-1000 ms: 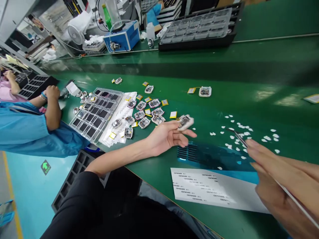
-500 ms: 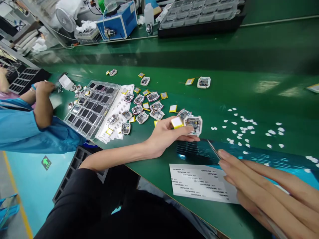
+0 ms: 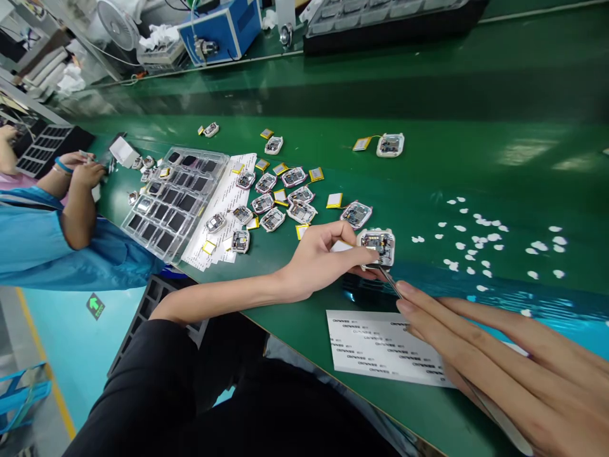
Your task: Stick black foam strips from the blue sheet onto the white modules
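Observation:
My left hand [image 3: 323,257] pinches a small white watch housing [image 3: 378,244] with its circuit board showing, held low over the green table [image 3: 428,178]. My right hand [image 3: 495,368] grips thin metal tweezers [image 3: 391,282], their tip touching the housing's lower edge. A white label sheet [image 3: 375,349] lies on a shiny blue film [image 3: 547,304] under my right hand. More housings [image 3: 356,214] and yellow batteries [image 3: 334,200] lie scattered just left of my left hand.
A clear tray [image 3: 178,200] of dark screens sits at left, beside a co-worker in a blue sleeve [image 3: 42,241]. White paper bits [image 3: 480,244] dot the table at right. One housing with a wired battery [image 3: 390,145] lies apart. A blue machine [image 3: 221,32] and black trays [image 3: 390,19] stand at the back.
My left hand picked a housing from the pile and brought it right and nearer. My right hand swung the tweezers left from the white bits until the tip met the housing.

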Demonstrator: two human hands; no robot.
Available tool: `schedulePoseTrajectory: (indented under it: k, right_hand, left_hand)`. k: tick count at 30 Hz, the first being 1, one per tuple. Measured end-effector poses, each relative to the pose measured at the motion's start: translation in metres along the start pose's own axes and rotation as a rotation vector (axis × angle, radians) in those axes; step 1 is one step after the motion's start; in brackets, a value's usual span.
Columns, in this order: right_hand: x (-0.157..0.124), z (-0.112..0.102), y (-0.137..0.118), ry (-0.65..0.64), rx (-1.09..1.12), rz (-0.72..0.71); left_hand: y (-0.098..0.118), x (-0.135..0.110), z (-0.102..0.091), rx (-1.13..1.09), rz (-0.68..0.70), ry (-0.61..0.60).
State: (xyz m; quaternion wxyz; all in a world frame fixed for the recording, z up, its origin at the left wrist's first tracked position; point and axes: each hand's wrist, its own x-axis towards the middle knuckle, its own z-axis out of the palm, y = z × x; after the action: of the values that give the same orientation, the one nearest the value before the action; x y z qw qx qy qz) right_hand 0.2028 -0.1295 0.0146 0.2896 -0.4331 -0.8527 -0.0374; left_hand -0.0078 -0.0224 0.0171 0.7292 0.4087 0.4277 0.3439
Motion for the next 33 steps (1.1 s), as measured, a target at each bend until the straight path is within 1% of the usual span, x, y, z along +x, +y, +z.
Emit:
schedulePoseTrajectory:
  k: [6, 13, 16, 19, 22, 24, 29, 31, 33]
  right_hand:
    - [-0.006, 0.001, 0.011, 0.004, 0.035, -0.059]
    - [-0.01, 0.0, 0.006, -0.028, 0.09, -0.025]
    - [-0.007, 0.001, 0.006, -0.009, 0.091, -0.042]
    - [-0.001, 0.0, 0.01, 0.01, 0.066, -0.066]
    - [0.001, -0.004, 0.014, -0.033, 0.052, -0.068]
    - [-0.003, -0.008, 0.015, -0.057, 0.062, -0.055]
    - [-0.014, -0.01, 0.016, -0.108, 0.085, 0.021]
    - [-0.011, -0.008, 0.015, -0.068, 0.077, 0.02]
    - [-0.008, -0.007, 0.016, -0.002, 0.075, -0.015]
  left_hand:
    - [-0.001, -0.001, 0.001, 0.03, 0.022, -0.02]
    - [-0.001, -0.003, 0.002, 0.066, 0.043, -0.024]
    - [0.0, -0.003, 0.003, 0.113, 0.059, -0.009]
    - [-0.001, -0.004, 0.006, 0.078, 0.058, -0.018]
    - [-0.002, -0.004, 0.008, 0.026, 0.034, -0.034]
    - [-0.003, -0.004, 0.009, 0.01, 0.026, -0.037]
    - [-0.001, -0.003, 0.009, -0.024, 0.034, -0.068]
    - [-0.001, -0.003, 0.008, -0.032, 0.04, -0.071]
    - [-0.002, -0.004, 0.008, -0.03, 0.037, -0.065]
